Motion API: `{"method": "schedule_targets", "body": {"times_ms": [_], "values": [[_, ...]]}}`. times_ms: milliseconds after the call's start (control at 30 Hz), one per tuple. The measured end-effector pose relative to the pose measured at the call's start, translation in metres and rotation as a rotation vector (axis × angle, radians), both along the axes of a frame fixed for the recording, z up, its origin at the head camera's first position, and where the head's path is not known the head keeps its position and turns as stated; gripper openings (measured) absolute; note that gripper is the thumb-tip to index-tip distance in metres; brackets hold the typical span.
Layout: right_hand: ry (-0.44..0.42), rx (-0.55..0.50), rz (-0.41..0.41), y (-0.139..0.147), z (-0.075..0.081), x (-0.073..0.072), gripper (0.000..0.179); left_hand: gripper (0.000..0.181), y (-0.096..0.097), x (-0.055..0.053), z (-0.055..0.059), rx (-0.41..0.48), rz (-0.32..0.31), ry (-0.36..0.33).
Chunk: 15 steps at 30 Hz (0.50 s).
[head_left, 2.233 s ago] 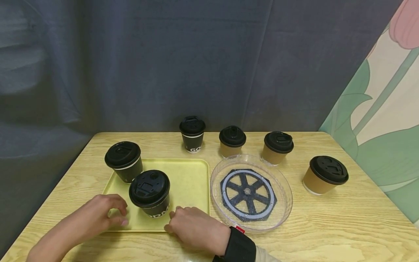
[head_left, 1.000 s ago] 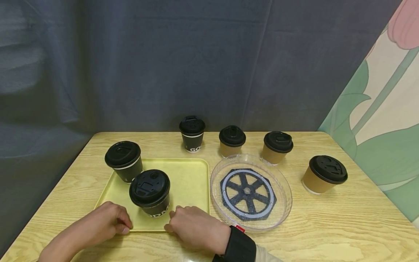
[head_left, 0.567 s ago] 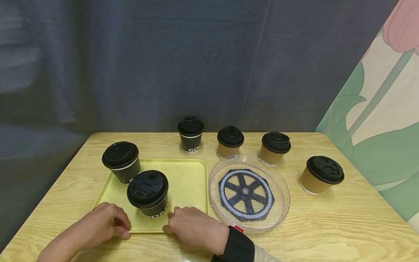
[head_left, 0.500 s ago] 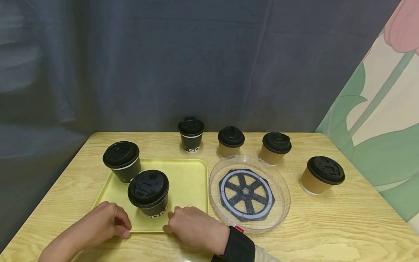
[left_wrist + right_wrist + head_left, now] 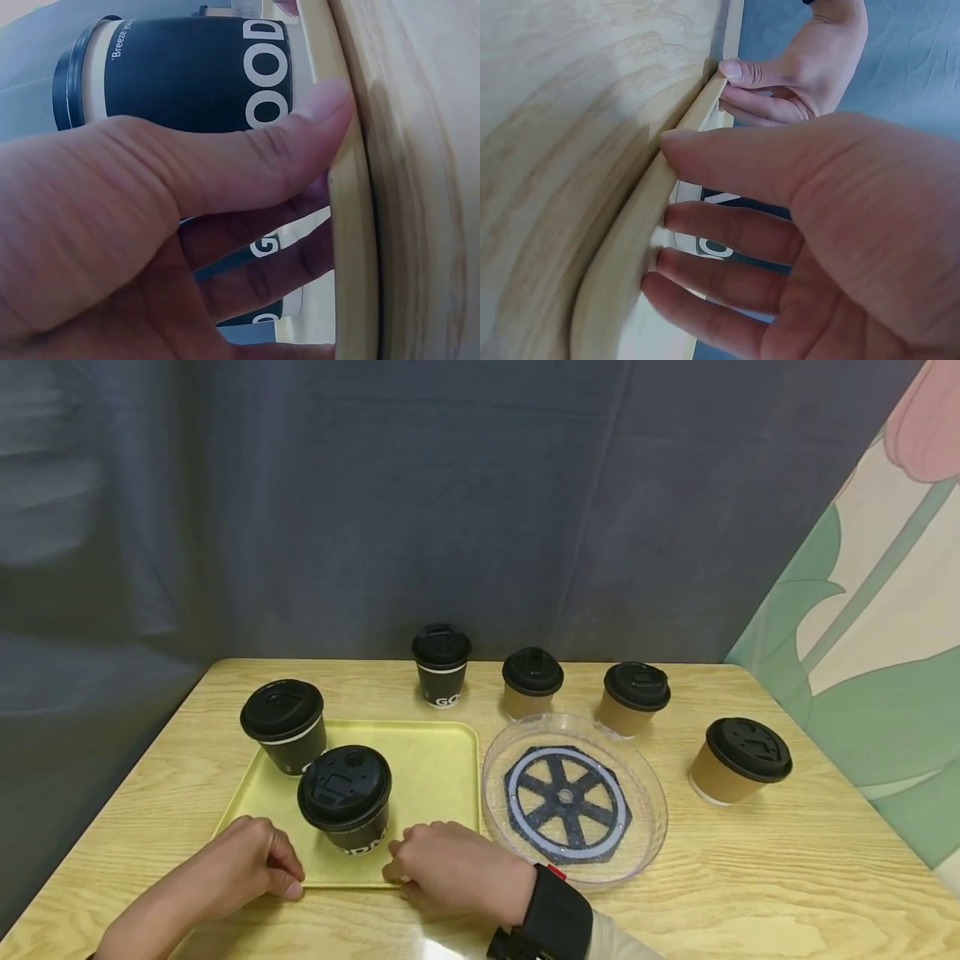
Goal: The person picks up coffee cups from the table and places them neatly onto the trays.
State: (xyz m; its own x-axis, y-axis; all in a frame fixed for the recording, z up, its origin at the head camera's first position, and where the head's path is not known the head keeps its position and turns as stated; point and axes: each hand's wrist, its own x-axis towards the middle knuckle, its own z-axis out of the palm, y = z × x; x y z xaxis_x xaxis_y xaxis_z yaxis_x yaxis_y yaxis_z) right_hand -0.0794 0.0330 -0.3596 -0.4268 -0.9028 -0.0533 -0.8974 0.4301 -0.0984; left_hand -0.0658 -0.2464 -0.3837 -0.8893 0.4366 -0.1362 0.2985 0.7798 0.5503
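Note:
A yellow tray [image 5: 431, 777] lies on the wooden table, with two lidded black paper cups on it: one near the front [image 5: 345, 789], another at the back left corner [image 5: 283, 718]. My left hand [image 5: 247, 868] pinches the tray's front rim left of the front cup. In the left wrist view its thumb presses the outer side of the rim [image 5: 356, 247] and its fingers reach inside. Farther right, my right hand [image 5: 461, 868] pinches the same rim; the right wrist view has its thumb outside and fingertips [image 5: 676, 216] against the inner side.
Right of the tray stands a clear round dish [image 5: 652, 827] with a dark spoked base. Behind are a small black cup [image 5: 441, 668] and two brown cups [image 5: 531, 685], [image 5: 636, 702]. Another brown cup [image 5: 738, 760] stands at the right. A dark curtain [image 5: 390, 510] hangs behind the table.
My left hand has come down from over the tray's left front and taken hold of the front rim. The right hand has shifted slightly at the rim. The cups keep their places.

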Motion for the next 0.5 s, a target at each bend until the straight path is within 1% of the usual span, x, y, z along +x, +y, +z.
{"method": "schedule_targets", "body": {"times_ms": [100,267,367,500], "values": [[-0.014,-0.002,0.004,0.0007,0.0009,-0.0013,0.012,0.01,-0.0001,0.0004,-0.0001,0.0,0.005,0.0],[-0.079,-0.005,-0.019,0.0023,0.0032,-0.0034,0.016,0.01,-0.0003,0.0003,0.0003,0.002,0.008,-0.003],[-0.108,0.002,-0.03,0.0029,0.0048,-0.0051,0.013,0.01,-0.0004,-0.0003,0.0008,0.004,0.009,-0.007],[-0.112,0.004,-0.03,0.004,0.0066,-0.0073,0.006,0.009,-0.0005,-0.0004,0.0015,0.005,0.018,-0.028]]}}
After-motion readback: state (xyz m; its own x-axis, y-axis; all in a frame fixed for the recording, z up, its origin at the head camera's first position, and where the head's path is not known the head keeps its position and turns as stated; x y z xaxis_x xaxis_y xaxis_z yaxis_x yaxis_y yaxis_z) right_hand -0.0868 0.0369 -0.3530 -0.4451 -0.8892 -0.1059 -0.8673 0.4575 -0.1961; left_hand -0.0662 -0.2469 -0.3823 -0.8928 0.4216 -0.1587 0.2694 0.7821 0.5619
